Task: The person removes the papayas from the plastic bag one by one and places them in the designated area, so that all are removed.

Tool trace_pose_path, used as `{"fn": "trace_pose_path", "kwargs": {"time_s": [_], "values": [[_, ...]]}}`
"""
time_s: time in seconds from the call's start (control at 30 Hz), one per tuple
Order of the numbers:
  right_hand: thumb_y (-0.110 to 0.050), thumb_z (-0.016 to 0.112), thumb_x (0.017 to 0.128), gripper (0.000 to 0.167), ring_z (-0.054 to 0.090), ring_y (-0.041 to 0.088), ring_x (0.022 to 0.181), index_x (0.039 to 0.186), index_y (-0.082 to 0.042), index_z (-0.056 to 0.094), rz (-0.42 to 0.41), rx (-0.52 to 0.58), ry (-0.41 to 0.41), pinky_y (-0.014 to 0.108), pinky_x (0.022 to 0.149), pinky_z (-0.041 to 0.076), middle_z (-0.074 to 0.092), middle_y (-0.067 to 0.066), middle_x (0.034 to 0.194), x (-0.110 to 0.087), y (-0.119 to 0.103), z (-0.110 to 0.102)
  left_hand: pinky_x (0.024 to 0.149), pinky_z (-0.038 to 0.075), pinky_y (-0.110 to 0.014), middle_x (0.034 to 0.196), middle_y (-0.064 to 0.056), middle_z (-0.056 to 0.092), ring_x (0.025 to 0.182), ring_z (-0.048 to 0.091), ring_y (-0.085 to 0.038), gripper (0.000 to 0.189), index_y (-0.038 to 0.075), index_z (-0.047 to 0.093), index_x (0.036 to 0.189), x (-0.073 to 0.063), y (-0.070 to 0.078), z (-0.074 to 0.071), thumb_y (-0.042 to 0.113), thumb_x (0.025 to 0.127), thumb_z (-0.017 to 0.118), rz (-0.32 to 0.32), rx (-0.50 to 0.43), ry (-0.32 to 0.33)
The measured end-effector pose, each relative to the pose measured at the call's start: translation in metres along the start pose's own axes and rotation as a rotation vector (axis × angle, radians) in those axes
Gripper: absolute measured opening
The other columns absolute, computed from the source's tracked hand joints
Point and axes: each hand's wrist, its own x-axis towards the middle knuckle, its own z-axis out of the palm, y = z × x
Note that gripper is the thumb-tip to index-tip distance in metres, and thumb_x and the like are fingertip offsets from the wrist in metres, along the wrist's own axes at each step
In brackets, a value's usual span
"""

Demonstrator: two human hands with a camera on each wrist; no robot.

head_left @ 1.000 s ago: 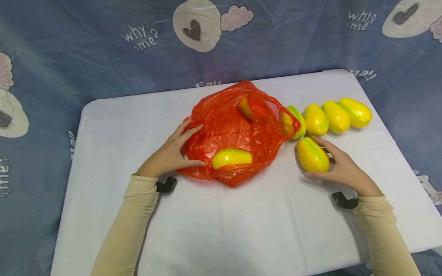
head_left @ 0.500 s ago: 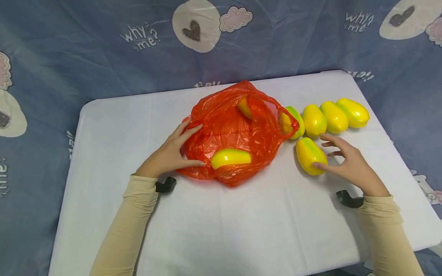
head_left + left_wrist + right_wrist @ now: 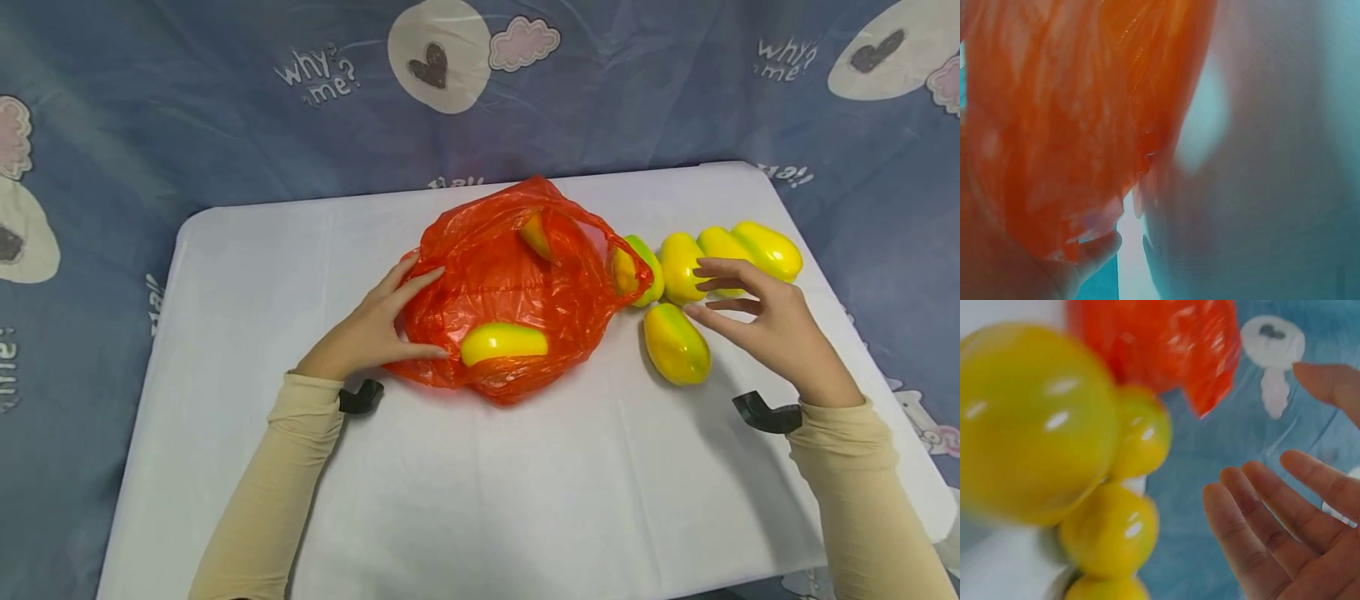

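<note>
A red plastic bag [image 3: 510, 292] lies with its mouth spread on the table. One yellow-green mango [image 3: 504, 343] shows in its front part, and a second mango [image 3: 536, 236] is partly hidden by a fold at the back. My left hand [image 3: 371, 325] rests on the bag's left edge, fingers and thumb spread wide. My right hand [image 3: 776, 321] hovers over the table to the right, fingers apart and holding nothing. Just left of its thumb lies a single mango [image 3: 677, 346], large in the right wrist view. The left wrist view is mostly filled by the bag.
Behind the single mango, a row of several mangoes runs to the right, from a mango [image 3: 647, 268] partly behind the bag's handle to the end mango [image 3: 768, 250]. The white-covered table [image 3: 480, 500] ends at a blue patterned curtain [image 3: 225, 125].
My right hand has let go of the single mango and moved up and to the right, away from it. That mango stays in place. My left hand has stayed at the bag.
</note>
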Motion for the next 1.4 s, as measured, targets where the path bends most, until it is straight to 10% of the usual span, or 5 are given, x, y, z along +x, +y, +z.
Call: {"fn": "trace_pose_path", "kwargs": {"time_s": [0.5, 0.67, 1.1, 1.4], "values": [[-0.016, 0.082, 0.09, 0.05, 0.067, 0.015, 0.114, 0.136, -0.016, 0.065, -0.231, -0.088, -0.27, 0.024, 0.093, 0.06, 0.069, -0.001, 0.13, 0.066, -0.086, 0.029, 0.115, 0.039, -0.069, 0.175, 0.005, 0.005, 0.161, 0.016, -0.035, 0.11, 0.046, 0.027, 0.161, 0.0, -0.002, -0.002, 0.069, 0.07, 0.085, -0.005, 0.007, -0.007], [-0.03, 0.079, 0.093, 0.045, 0.068, 0.025, 0.108, 0.131, -0.01, 0.065, -0.197, -0.192, -0.336, 0.046, 0.093, 0.061, 0.071, 0.009, 0.124, 0.084, -0.116, 0.056, 0.115, 0.04, -0.068, 0.175, 0.004, 0.005, 0.161, 0.016, -0.035, 0.11, 0.044, 0.029, 0.161, 0.001, -0.002, -0.004, 0.067, 0.07, 0.086, 0.004, 0.003, -0.007], [-0.058, 0.069, 0.093, 0.061, 0.065, 0.019, 0.07, 0.128, -0.009, 0.067, -0.177, -0.472, -0.661, 0.032, 0.075, 0.06, 0.07, 0.004, 0.083, 0.111, -0.157, 0.129, 0.118, 0.036, -0.067, 0.175, 0.005, 0.004, 0.161, 0.016, -0.034, 0.11, 0.046, 0.027, 0.161, 0.0, -0.006, -0.003, 0.067, 0.071, 0.086, 0.011, -0.001, -0.007], [-0.076, 0.057, 0.091, 0.063, 0.058, 0.019, 0.065, 0.077, -0.015, 0.064, -0.053, -0.56, -0.804, 0.031, 0.066, 0.05, 0.056, 0.0, 0.064, 0.099, -0.157, 0.164, 0.119, 0.037, -0.065, 0.175, 0.003, 0.006, 0.161, 0.015, -0.031, 0.11, 0.044, 0.027, 0.162, -0.002, -0.003, -0.006, 0.068, 0.072, 0.084, 0.028, 0.013, 0.002]]}}
